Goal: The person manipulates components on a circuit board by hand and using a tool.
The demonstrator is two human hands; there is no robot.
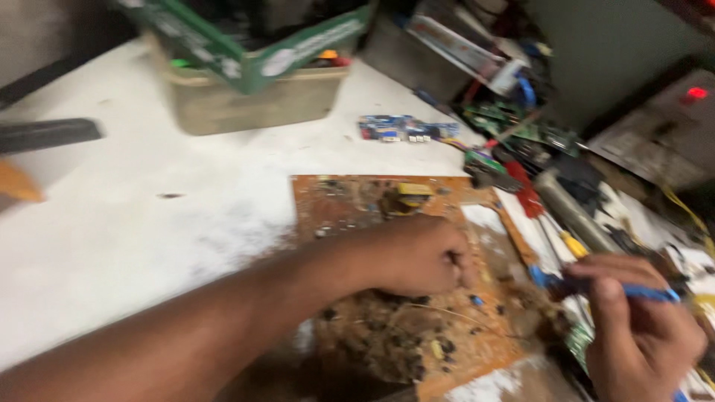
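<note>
Left hand (421, 257) up front, fingers curled together, pressing down on a dusty orange circuit board (357, 201) lying flat on the white table (112, 223). Right hand (640, 335) just off the board's right edge, fingers clamped on a blue-handled tool (640, 292). Further back: small blue board (398, 128), green box (253, 45), heap of screwdrivers and parts (544, 186) on the right. Pretty blurry overall.

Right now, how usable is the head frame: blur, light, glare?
Head view: motion blur smears the left hand, the right hand with its blue-handled tool, and the dusty orange circuit board; white tabletop evenly lit without glare; right background dim apart from a small red light.
</note>
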